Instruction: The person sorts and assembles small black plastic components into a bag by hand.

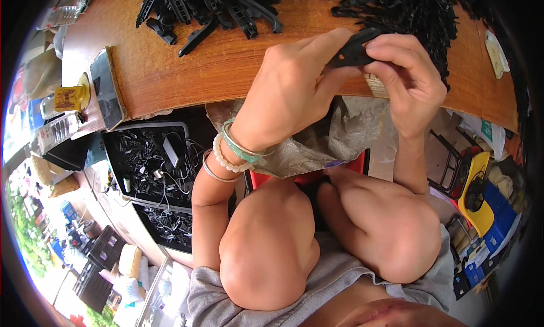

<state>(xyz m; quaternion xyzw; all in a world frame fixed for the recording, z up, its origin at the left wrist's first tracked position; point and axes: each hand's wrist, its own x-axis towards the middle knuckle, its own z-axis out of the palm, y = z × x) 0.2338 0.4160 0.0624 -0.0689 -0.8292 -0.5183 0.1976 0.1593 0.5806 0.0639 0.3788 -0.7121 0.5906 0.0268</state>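
Above the near edge of the wooden table, both my hands hold one black plastic part [352, 50], long and narrow with a small hole in it. My left hand [294, 80], bracelets at its wrist, is closed round the part's left end. Fingers and thumb of my right hand [411, 80] pinch its right end. The fingers cover much of the part, so its full shape is hidden. Beyond my left hand lies a heap of similar black plastic parts [209, 10]. A denser pile of thin black pieces [411, 15] is behind my right hand.
The wooden table [170, 72] spans the far side. A woven sack [317, 148] hangs below its edge. Black trays [184, 135] with small parts and cables stand at left, beside a dark flat device [107, 89] and a yellow tape roll [71, 97]. A yellow stool [475, 194] is at right.
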